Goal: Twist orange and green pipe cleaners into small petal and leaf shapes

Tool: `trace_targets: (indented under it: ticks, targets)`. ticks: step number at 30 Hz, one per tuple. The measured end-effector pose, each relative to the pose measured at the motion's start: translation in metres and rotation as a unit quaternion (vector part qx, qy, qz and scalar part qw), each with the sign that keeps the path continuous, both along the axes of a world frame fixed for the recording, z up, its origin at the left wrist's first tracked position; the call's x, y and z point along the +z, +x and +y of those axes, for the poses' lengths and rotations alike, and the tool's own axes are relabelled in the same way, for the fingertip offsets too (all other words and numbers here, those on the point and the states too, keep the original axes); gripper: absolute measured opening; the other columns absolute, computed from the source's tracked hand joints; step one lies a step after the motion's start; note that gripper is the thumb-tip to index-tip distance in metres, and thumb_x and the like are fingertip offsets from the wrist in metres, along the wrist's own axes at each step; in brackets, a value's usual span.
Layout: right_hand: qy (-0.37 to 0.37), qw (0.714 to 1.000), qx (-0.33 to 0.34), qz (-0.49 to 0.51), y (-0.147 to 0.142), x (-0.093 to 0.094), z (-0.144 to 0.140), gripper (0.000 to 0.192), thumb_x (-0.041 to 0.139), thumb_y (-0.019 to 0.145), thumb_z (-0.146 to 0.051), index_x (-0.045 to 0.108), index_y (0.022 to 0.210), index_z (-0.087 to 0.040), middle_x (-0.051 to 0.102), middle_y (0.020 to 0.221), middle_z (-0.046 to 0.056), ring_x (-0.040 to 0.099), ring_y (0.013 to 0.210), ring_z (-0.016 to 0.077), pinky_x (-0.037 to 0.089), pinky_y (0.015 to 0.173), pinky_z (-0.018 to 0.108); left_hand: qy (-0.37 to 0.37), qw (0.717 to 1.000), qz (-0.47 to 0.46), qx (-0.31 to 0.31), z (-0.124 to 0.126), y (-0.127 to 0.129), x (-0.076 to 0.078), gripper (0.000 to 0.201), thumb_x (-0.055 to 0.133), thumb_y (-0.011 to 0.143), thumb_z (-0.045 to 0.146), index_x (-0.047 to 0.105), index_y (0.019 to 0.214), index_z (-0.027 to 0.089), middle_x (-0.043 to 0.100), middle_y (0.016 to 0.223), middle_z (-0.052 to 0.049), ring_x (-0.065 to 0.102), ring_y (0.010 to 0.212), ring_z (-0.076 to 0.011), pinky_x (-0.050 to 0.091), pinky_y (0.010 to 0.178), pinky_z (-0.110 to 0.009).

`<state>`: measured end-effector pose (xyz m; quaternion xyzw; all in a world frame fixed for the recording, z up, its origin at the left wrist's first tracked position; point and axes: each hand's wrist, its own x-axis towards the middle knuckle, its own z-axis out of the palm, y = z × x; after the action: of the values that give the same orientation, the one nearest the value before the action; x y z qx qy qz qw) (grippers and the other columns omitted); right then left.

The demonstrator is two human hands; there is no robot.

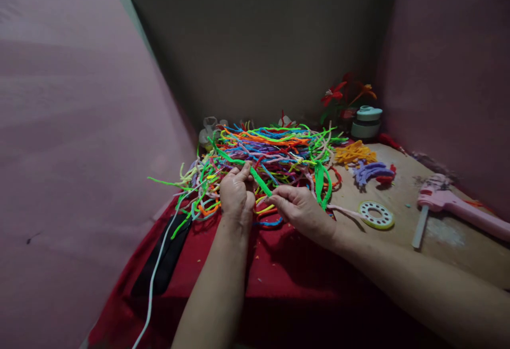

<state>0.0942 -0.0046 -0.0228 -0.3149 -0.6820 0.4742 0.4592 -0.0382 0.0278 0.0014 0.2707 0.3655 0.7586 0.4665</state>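
Observation:
Between my two hands a green pipe cleaner strip [260, 181] runs at a slant, its upper end reaching back over the pile. My left hand [238, 192] pinches it near the middle with the thumb and fingers. Lower down and to the right, my right hand [300, 208] grips its other end between thumb and forefinger. Just behind both hands lies a big tangled heap of many-coloured pipe cleaners [274, 144]. A looped green piece [320, 181] rests on the heap's right side, close to my right hand.
A pink glue gun [458, 205] lies at the right on a tan board [398, 168]. Nearby are a round holed disc [376, 215], orange pieces [354, 153], purple pieces [370, 172] and a teal container [367, 122]. At left, a white cord [155, 266] crosses a black object [161, 258] on red cloth.

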Motion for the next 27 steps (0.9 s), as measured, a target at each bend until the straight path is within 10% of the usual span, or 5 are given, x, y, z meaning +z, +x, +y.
trace_targets:
  ticks: [8,16,27]
  targets:
    - [-0.079,0.989,0.127,0.01,0.006,0.002,0.003,0.024,0.053,0.082,-0.036,0.056,0.07,-0.016,0.047,0.044,-0.005,0.042,0.042,0.0081,0.032,0.046,0.021,0.008,1.0,0.008,-0.021,-0.003,-0.007,0.007,0.025,0.079,0.053,0.013,0.056,0.064,0.013,0.05,0.05,0.008,0.043,0.04,-0.0003,0.032,0.041,-0.012]
    - [-0.255,0.906,0.268,0.205,0.013,0.005,0.017,0.033,0.056,0.079,-0.042,0.061,0.091,-0.012,0.069,0.066,0.008,0.064,0.06,0.0187,0.049,0.066,0.035,-0.032,0.971,0.101,-0.213,-0.016,0.001,0.008,0.022,0.075,0.06,0.019,0.063,0.075,0.01,0.053,0.055,0.003,0.048,0.045,-0.0051,0.04,0.042,-0.016]
    - [-0.331,0.894,0.265,0.145,0.008,-0.004,0.011,0.026,0.06,0.078,-0.04,0.059,0.079,-0.013,0.035,0.044,-0.01,0.022,0.033,0.0029,0.027,0.031,0.016,-0.016,0.98,0.031,-0.198,-0.014,0.0,0.01,0.019,0.072,0.066,0.015,0.055,0.074,0.014,0.058,0.06,0.003,0.035,0.036,0.0002,0.027,0.031,-0.011]
